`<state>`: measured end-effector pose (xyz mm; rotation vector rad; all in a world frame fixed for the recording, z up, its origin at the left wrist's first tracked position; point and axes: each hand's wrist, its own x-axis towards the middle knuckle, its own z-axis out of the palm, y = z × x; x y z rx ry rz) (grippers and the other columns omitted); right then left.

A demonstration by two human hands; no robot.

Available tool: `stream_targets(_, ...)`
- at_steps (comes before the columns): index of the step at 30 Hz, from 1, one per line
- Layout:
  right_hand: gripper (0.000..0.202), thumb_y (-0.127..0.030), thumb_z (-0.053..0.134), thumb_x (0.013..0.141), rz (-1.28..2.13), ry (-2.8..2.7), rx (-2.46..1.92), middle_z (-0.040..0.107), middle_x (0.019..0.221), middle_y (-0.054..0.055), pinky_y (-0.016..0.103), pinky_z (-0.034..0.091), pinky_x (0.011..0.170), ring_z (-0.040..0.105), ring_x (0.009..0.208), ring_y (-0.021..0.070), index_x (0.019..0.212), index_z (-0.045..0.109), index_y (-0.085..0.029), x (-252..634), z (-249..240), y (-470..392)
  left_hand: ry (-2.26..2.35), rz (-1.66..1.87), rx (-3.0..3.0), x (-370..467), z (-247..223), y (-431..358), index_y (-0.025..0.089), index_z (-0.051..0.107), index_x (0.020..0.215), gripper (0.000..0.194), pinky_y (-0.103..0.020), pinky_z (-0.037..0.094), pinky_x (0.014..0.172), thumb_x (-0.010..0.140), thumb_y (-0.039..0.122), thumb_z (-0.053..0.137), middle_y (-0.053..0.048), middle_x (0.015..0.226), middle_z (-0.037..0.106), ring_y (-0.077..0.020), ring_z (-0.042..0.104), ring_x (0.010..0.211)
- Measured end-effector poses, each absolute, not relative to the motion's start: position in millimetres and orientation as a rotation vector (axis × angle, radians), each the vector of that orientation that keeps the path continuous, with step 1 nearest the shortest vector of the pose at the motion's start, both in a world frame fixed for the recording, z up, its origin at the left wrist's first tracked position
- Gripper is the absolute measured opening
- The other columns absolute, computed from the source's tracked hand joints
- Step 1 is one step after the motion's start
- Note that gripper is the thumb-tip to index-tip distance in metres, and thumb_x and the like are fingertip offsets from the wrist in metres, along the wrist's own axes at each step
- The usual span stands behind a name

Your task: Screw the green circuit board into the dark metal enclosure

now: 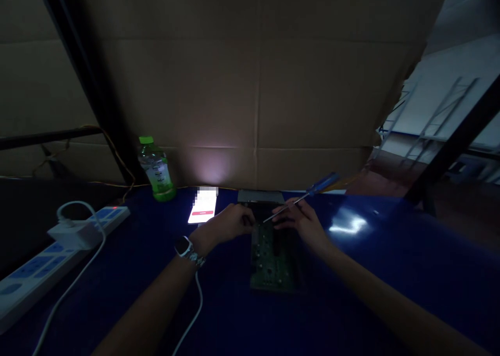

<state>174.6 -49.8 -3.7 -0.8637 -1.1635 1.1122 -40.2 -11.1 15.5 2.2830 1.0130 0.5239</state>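
Note:
A green circuit board [269, 272] with small parts on it lies on the blue table in front of me. My right hand [300, 219] grips a screwdriver [323, 183] with a blue handle, which slants up to the right. The thin metal shaft points down-left, its tip over the upper part of the board. At the board's upper left edge is my left hand [234, 221], its fingers curled and closed. What those fingers pinch, if anything, is too dark to make out. A watch [183, 245] and a bracelet are on my left wrist.
A lit phone [203, 205] leans left of the board, with a white cable [198, 299] below. Behind the board lies a grey flat piece [261, 196]. A green-capped bottle [157, 173] and a power strip [42, 265] stand further left. Cardboard [234, 85] walls the back.

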Motion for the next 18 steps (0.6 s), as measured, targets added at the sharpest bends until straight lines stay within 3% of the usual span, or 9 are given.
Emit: stream_targets(18, 0.027, -0.043, 0.066, 0.082, 1.175, -1.12, -0.86, 0.073, 0.097, 0.01, 0.035, 0.057, 0.063, 0.071, 0.08, 0.0229, 0.088, 0.051, -0.021, 170.4, -10.0, -54.8, 0.957, 0.699, 2.396, -37.0, 9.0, -9.1, 0.018, 0.07, 0.081, 0.011, -0.024, 0.041, 0.059, 0.078, 0.017, 0.059, -0.003, 0.076, 0.069, -0.015, 0.061, 0.066)
